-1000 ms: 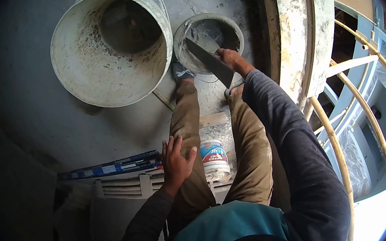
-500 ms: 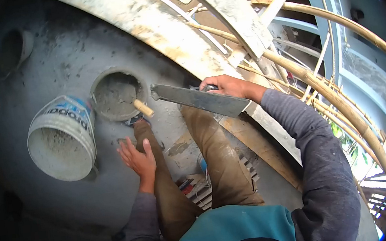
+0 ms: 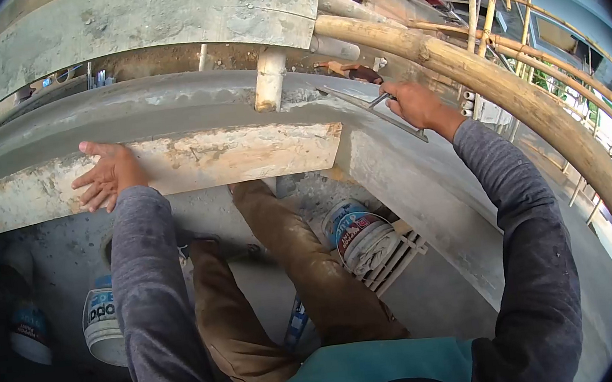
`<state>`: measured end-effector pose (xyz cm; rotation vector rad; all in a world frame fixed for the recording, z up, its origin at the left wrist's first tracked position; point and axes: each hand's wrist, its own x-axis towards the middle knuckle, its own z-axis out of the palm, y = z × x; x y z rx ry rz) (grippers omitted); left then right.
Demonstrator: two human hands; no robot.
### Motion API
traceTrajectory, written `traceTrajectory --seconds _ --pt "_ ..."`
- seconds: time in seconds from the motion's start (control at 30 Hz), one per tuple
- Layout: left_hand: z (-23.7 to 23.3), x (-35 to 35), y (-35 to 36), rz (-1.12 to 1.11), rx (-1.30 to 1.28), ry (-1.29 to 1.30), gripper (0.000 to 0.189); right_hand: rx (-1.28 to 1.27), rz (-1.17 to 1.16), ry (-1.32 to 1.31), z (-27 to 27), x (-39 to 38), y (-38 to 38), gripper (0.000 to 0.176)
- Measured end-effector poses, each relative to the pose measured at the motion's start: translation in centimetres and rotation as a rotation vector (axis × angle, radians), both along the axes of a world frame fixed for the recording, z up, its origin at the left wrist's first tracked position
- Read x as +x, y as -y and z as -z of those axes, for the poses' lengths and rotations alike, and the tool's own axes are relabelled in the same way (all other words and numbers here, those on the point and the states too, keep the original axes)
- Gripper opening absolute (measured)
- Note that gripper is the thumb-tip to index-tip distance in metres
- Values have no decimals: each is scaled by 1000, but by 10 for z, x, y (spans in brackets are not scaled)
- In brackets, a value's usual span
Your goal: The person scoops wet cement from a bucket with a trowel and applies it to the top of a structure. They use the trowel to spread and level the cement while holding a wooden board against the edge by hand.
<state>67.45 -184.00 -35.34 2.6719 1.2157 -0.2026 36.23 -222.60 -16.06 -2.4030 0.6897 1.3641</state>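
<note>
My right hand [image 3: 417, 109] is closed round the handle of a flat metal trowel [image 3: 366, 107], its blade seen nearly edge-on over the grey concrete ledge [image 3: 433, 176]. My left hand [image 3: 111, 174] has its fingers spread over a pale wooden board [image 3: 241, 153] and holds nothing; whether it presses on the board is hard to tell. Behind the board runs a curved band of smooth grey plaster [image 3: 162, 117]. A short upright bamboo post [image 3: 270, 78] meets this band between my hands.
A rough plank [image 3: 173, 17] crosses the top. Thick bamboo poles [image 3: 490, 87] curve along the right. Below are a bucket with cloth [image 3: 360, 234], a white bucket [image 3: 103, 327] at left, and a blue level [image 3: 296, 323]. Another person's arm [image 3: 341, 68] shows beyond the ledge.
The view has swung toward the ledge and scaffold. My left hand has moved from near my leg to over the board. My right hand still holds the trowel, now turned nearly edge-on.
</note>
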Motion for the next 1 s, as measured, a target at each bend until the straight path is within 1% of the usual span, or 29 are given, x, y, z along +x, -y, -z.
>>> traceTrajectory --seconds 0.03,0.07,0.13,0.33,0.43,0.47,0.5,0.53,0.6,0.67,0.7,0.73,0.77,0.8,0.87,1.0 --pt "3 -1 4 -35 42 56 107 -5 -8 -36 5 -11 3 25" --pt "11 -4 5 -15 51 41 107 5 11 -51 11 -20 3 25" --pt "19 -4 0 -35 100 91 109 -28 -5 -227 26 -32 1 25" --pt "19 -3 2 -22 138 112 111 -3 44 -226 70 -44 -16 25" --pt "20 -3 1 -11 161 103 110 -13 34 -152 94 -46 -21 22" --pt "19 -3 1 -9 171 72 109 -5 -10 -140 99 -47 -23 22" --pt "18 -3 2 -5 181 39 108 3 -52 -129 99 -49 -24 21" --pt "18 -3 2 1 180 37 108 3 -46 -131 95 -52 -21 21" --pt "20 -3 -1 2 178 55 108 -24 -128 -237 78 -64 -5 23" --pt "20 -4 -1 0 177 49 108 -45 -172 -407 53 -72 19 25" --pt "20 -2 -1 -5 179 50 108 -49 -177 -405 46 -73 25 25" --pt "21 0 -1 -13 181 50 108 -114 -164 -413 41 -75 28 26" --pt "21 -1 -2 -19 177 26 107 -175 -149 -425 37 -73 28 26" --pt "22 -2 -2 -24 169 3 107 -173 -155 -430 41 -70 23 26" --pt "21 -2 -2 -18 172 3 107 -140 -14 -337 66 -51 4 27" --pt "22 -3 -4 4 189 -1 106 -45 41 -270 111 3 -45 27"
